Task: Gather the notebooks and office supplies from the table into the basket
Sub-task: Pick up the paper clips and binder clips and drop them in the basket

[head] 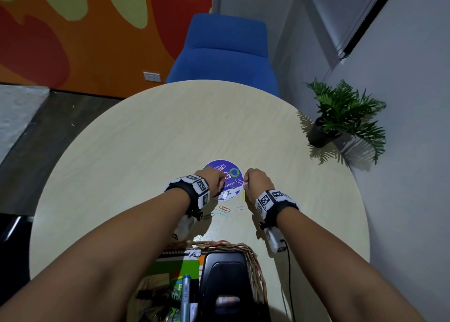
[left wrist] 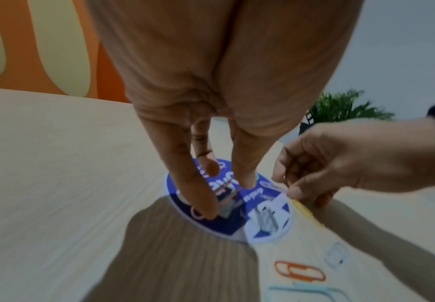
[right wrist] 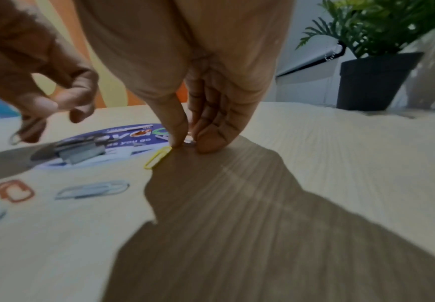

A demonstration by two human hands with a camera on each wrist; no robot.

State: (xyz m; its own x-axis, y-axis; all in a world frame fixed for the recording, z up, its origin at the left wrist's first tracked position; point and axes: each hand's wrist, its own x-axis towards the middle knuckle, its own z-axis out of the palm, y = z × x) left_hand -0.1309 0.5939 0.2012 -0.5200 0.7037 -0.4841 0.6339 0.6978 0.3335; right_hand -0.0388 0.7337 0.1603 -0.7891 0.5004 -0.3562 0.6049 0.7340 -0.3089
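Observation:
A round purple sticker (head: 222, 173) lies mid-table with strips of staples (left wrist: 264, 217) on it. My left hand (head: 220, 179) reaches down onto the sticker, and its thumb and fingers pinch a paper clip (right wrist: 16, 138) beside a second staple strip (left wrist: 227, 202). My right hand (head: 244, 183) pinches a pale paper clip (left wrist: 279, 183) at the sticker's right edge. A yellow clip (right wrist: 158, 157) lies against its thumb. Loose on the table nearer me are an orange clip (head: 224, 208), a blue clip (left wrist: 309, 292) and a white clip (right wrist: 92, 189). The wicker basket (head: 253, 256) stands at the near edge.
In the basket are a green notebook (head: 175, 270), a marker (head: 186, 295) and a black stapler-like device (head: 224, 280). A potted plant (head: 319, 134) stands at the table's right edge. A blue chair (head: 224, 53) is behind the round table (head: 170, 131).

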